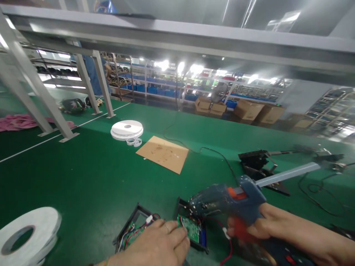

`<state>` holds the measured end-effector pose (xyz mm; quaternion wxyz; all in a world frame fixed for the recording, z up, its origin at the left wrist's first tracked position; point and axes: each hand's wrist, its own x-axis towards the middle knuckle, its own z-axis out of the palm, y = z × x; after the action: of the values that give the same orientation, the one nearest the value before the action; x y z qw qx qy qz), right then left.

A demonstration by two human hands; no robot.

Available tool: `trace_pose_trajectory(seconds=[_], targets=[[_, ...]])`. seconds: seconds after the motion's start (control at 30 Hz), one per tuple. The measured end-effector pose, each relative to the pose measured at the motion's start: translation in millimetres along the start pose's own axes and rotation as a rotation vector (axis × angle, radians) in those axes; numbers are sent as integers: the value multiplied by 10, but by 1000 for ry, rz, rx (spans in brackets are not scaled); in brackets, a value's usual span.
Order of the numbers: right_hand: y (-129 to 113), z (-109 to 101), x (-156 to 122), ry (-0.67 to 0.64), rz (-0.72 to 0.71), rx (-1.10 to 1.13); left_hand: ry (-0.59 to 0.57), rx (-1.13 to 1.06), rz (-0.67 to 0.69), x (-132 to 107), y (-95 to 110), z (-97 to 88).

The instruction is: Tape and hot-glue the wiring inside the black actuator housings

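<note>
The right hand is wrapped around the grip of a blue glue gun, fingers clamped on the handle with a blurred red trigger under them, so the body of the tool sits just above and to the left of the knuckles. The gun's long axis runs nearly level across the bottom of the view, tilted slightly down to the left: its nozzle end points left toward the green circuit board, and a pale glue stick juts from the back, rising up and to the right. The nozzle hovers close above an open black housing that holds the board, though motion blur keeps me from telling whether the tip touches it. The left hand lies flat, palm down, fingers close together, its fingertips pressed on the left edge of that board; it grips nothing. Just left of it sits a second black frame with red and white wires trailing across it. All of this rests at the near edge of the green work surface. Farther back lie a brown cardboard sheet and a flat white tape reel, and another white tape roll sits at the lower left, well apart from both hands.
</note>
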<state>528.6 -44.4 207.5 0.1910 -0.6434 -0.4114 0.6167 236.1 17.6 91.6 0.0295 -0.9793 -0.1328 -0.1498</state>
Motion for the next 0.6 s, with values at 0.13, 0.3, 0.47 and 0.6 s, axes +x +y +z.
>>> trace_pose_trajectory(seconds=[0.13,0.3,0.47,0.6], targets=[[-37,0,105,-6,50,-67,349,71,-29,-63,30,283],[-129,59,199,-2,79,-144,406,76,-54,5,15,190],[-171,45,270,32,96,-327,418,92,-32,35,-16,98],[-195,37,282,29,105,-374,418,95,-50,11,-5,112]])
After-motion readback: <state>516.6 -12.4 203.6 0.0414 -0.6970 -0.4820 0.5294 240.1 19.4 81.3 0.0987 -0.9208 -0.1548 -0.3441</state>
